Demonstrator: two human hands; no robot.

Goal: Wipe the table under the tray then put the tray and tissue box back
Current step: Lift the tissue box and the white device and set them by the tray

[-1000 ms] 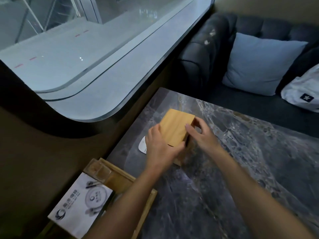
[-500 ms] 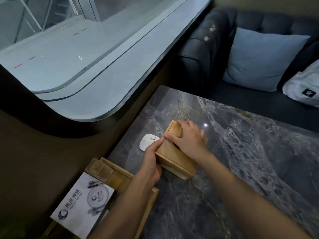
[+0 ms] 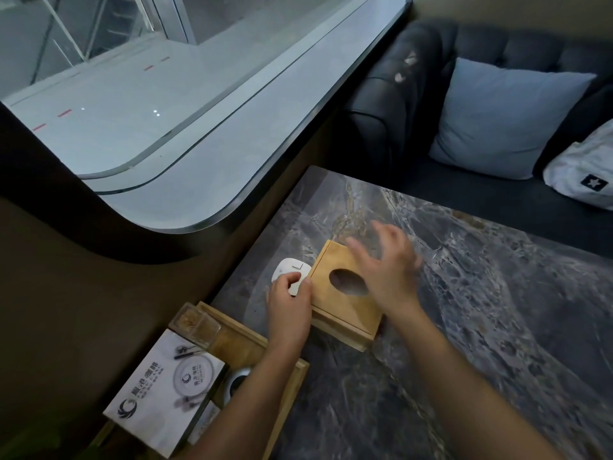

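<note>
Wooden tissue box lies flat at centre of the marble counter, oval slot up. Right hand hovers open over it, blurred. Left hand fingers curl on a white pad. Tray lower left; its card print is unreadable.

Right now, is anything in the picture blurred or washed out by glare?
Head view: the right hand is motion-blurred above the tissue box; the left hand is sharper; the room is dim, with small light reflections on the window; wide-angle bending at the edges.
</note>
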